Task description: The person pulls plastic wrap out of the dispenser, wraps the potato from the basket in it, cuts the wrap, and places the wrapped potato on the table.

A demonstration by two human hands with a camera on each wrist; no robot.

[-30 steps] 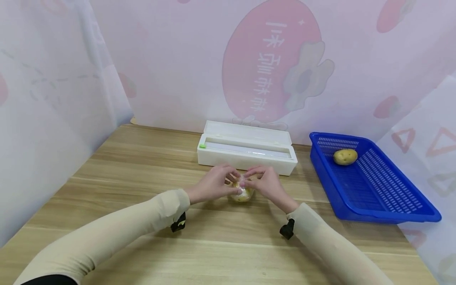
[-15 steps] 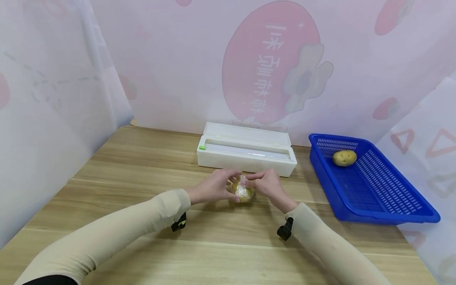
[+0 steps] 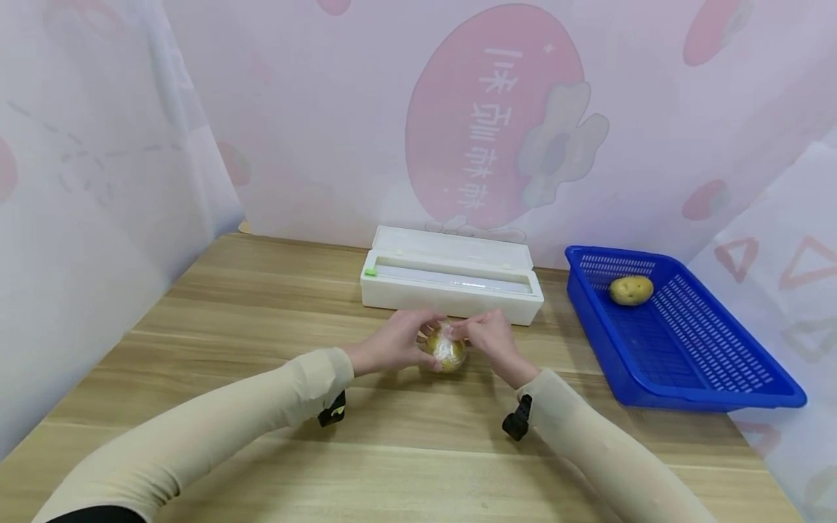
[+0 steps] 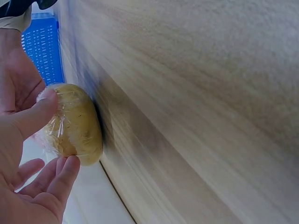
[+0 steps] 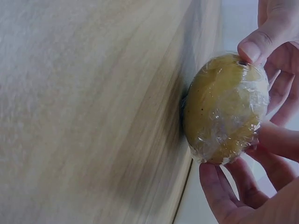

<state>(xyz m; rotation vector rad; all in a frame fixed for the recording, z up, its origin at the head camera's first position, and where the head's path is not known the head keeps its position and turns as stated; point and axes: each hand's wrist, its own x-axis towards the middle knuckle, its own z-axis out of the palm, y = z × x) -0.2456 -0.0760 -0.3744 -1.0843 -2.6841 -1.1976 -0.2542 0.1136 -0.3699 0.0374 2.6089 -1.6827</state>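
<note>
A potato [image 3: 448, 351] wrapped in shiny clear plastic film sits on the wooden table between my two hands. My left hand [image 3: 399, 341] grips it, thumb at the near end and fingertips [image 4: 70, 169] at the far end. My right hand [image 3: 495, 340] meets it from the right, its thumb on the film over the top and its fingers curled at the far end. In the right wrist view the wrapped potato [image 5: 224, 109] shows creased, bunched film on its upper side. The fingers of both hands hide part of its far side.
Behind my hands stands a long white cling film box [image 3: 451, 293], lid up, with a green tab at its left end. A blue plastic basket [image 3: 644, 388] at the right holds one bare potato [image 3: 631, 290]. Printed cloth [image 3: 314, 131] hangs at the back and sides.
The film that stood up over the potato now lies closer against it. My left thumb has slid down to the near end, and my right hand has drawn in slightly to the left.
</note>
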